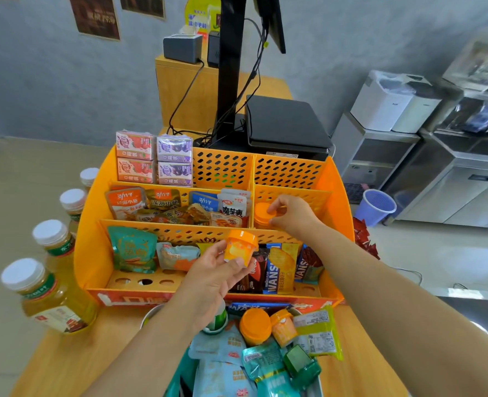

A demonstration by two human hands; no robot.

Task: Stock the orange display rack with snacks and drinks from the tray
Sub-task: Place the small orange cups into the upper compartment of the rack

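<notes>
I'm mid-stocking: my right hand (290,213) pinches an orange-lidded cup (262,214) into the orange display rack (88,224)'s middle-right compartment, my left hand (218,270) grips a second cup (241,247) above the front edge, likely placed alongside next.

- Left hand (218,270): raised, palm up, fingers curled, pinching a small cup; forearm bare.
- Right hand (292,214): reaching forward, arm extended, fingers pinching a lid edge.
</notes>
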